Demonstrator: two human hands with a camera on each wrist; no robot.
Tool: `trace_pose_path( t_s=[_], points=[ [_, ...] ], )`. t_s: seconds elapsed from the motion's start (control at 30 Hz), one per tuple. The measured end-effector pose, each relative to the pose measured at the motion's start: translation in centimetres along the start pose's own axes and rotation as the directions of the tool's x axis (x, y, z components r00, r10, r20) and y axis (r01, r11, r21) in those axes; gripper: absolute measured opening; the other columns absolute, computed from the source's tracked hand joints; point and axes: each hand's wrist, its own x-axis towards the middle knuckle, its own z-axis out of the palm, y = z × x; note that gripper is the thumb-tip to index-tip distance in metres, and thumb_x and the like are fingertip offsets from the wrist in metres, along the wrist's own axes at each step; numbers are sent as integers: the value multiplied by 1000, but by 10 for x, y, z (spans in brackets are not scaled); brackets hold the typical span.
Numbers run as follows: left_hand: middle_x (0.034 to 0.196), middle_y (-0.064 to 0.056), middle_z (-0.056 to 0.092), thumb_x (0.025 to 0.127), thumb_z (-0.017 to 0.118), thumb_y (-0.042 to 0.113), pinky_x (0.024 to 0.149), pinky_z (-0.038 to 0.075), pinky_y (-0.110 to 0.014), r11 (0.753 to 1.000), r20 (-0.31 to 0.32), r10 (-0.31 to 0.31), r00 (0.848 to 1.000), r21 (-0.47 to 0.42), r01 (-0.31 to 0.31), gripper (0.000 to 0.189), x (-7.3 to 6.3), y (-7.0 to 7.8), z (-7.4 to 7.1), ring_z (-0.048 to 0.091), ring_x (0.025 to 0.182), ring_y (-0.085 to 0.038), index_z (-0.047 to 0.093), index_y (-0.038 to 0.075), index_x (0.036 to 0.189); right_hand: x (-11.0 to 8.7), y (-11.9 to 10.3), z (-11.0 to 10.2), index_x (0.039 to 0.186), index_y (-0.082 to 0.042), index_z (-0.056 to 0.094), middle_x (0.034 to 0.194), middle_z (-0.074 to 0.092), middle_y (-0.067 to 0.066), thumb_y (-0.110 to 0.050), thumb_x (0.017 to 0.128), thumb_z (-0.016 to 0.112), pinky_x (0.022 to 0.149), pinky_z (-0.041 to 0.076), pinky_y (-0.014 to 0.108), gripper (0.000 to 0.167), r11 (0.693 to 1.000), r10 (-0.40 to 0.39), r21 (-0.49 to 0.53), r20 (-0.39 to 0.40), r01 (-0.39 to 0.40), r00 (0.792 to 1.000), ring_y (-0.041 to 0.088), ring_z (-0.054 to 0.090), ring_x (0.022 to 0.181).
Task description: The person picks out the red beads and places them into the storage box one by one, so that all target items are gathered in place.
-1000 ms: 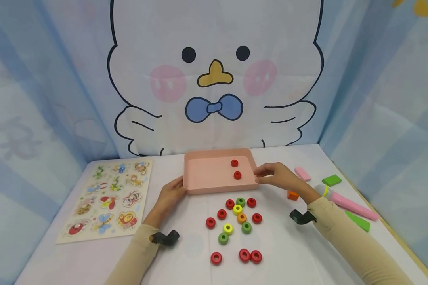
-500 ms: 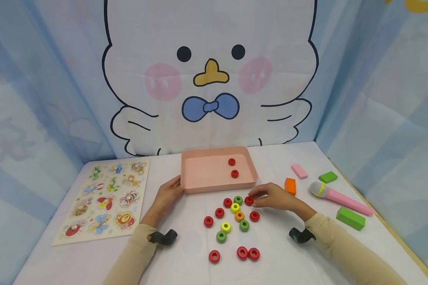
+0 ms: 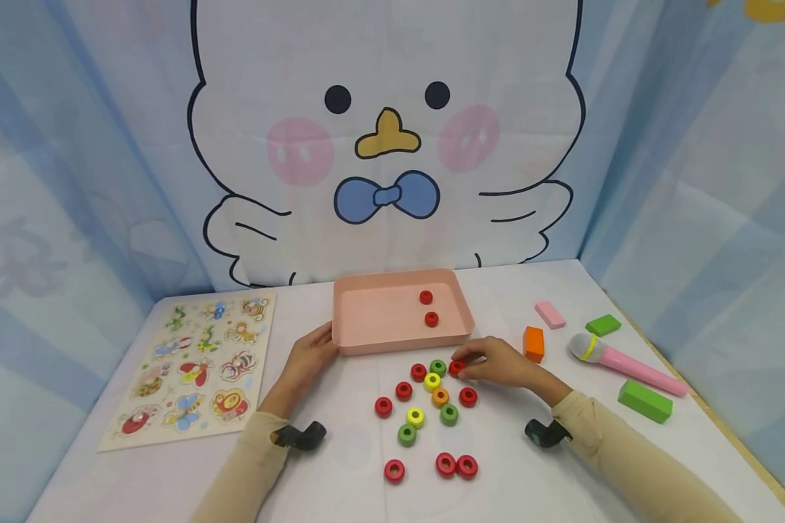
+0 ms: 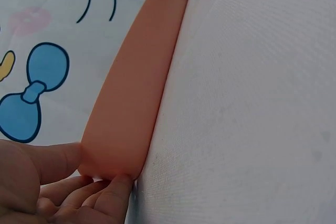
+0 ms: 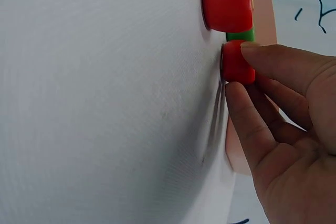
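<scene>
Toward the back of the table is a pink tray [image 3: 379, 319], with two red beads [image 3: 432, 319] inside on its right. My left hand [image 3: 310, 361] holds the tray's left end; the left wrist view has the thumb near the rim and curled fingers at the lower edge. My right hand [image 3: 495, 361] pinches a red bead [image 5: 237, 62] between thumb and fingers, just in front of the tray's right corner. Around it lie loose ring-shaped beads: a green bead [image 3: 437, 367], a yellow bead [image 3: 432, 382], an orange bead [image 3: 440, 396] and several red ones.
A picture board of insects [image 3: 192, 370] lies at the left. On the right are an orange block [image 3: 533, 344], a pink block [image 3: 550, 315], two green blocks [image 3: 645, 401] and a pink toy microphone [image 3: 628, 363]. A printed curtain [image 3: 392, 240] stands behind the tray.
My right hand has left the tray's right side, come down toward the front and taken hold of a red bead. The left hand stays at the tray.
</scene>
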Motion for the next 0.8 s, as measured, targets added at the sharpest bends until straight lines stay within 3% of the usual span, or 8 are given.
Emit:
trace_pose_path(
  t_s=[0.33, 0.4, 0.8],
  points=[
    [149, -22, 41, 97, 56, 5, 110, 36, -41, 999, 3, 10, 1000, -32, -10, 54, -1, 0, -2, 41, 136, -31, 38, -3, 148, 4, -13, -19, 119, -7, 70, 109, 67, 0, -13, 88, 74, 91, 53, 39, 31, 999, -46, -26, -33, 45, 998, 25, 59, 105],
    [149, -24, 38, 98, 54, 3, 110, 35, -41, 999, 15, 5, 1000, -45, -4, 54, -4, 7, -1, 39, 137, -33, 36, -5, 148, 9, -18, -25, 119, -6, 70, 110, 67, 1, -12, 89, 74, 92, 52, 39, 31, 998, -58, -27, -45, 57, 997, 26, 59, 105],
    [148, -23, 41, 97, 53, 1, 109, 37, -41, 998, 8, 18, 1000, -53, -17, 52, 2, -2, 0, 42, 135, -32, 39, -5, 147, 81, -41, -41, 117, -7, 70, 110, 67, 6, -10, 88, 74, 93, 52, 35, 29, 999, -8, -51, -76, 4, 997, 24, 59, 102]
  ],
)
